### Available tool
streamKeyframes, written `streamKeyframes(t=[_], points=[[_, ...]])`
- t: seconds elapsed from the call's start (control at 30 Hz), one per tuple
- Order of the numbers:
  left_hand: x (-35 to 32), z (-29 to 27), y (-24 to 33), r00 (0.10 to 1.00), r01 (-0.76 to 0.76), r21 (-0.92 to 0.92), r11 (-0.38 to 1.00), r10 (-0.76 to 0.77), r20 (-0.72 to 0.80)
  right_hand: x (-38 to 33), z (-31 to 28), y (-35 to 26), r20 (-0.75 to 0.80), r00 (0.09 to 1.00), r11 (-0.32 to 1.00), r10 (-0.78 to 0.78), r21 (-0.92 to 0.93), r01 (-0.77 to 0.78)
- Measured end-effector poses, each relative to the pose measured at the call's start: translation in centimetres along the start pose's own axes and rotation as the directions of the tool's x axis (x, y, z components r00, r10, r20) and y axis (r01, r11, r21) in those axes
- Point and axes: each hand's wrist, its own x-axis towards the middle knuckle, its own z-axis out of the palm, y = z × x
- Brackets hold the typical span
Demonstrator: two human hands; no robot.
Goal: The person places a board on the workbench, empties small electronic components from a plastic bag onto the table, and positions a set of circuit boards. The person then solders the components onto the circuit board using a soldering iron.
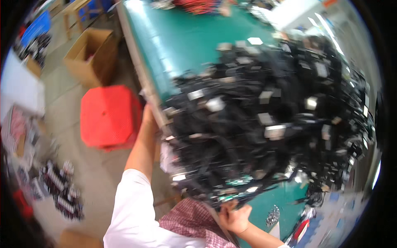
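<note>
A large heap of black cables [244, 144] with silvery metal ends covers much of the green table. It is blurred by motion, so single pieces are hard to tell apart. At the heap's near edge my right hand [235, 218] is closed around some of the black cables. My left arm [141, 142] stretches forward along the table's left edge, but the fingers of that hand are hidden by the edge.
Left of the table stands a red plastic stool [108, 118], with an open cardboard box [93, 58] beyond it. Bundled dark parts [62, 192] lie on the floor at lower left. Red pieces [197, 5] sit at the far end of the green table [186, 39].
</note>
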Motion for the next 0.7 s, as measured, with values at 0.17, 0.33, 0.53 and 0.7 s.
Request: streamKeyframes(t=[0.17, 0.33, 0.53, 0.7], points=[[2.9, 3.3, -2.1, 0.993, 0.088, 0.177, 0.98, -0.1, 0.062, 0.7, -0.3, -0.3, 0.085, 0.995, 0.997, -0.042, 0.07, 0.036], [-2.9, 7.4, -4.0, 0.967, 0.174, 0.575, 0.799, -0.251, 0.055, 0.4, -0.3, 0.2, 0.0, 1.0, 0.943, -0.001, 0.332, 0.001], [-16.0, 13.6, -8.8, 0.866, 0.089, 0.912, 0.4, -0.483, 0.127, 0.7, 0.1, 0.3, 0.059, 0.998, 0.896, 0.016, 0.442, -0.041], [-26.6, 19.4, -15.4, 0.697, -0.122, 0.983, 0.14, -0.692, 0.186, -1.6, -3.9, 1.6, -0.136, 0.988, 0.83, -0.076, 0.54, 0.138]])
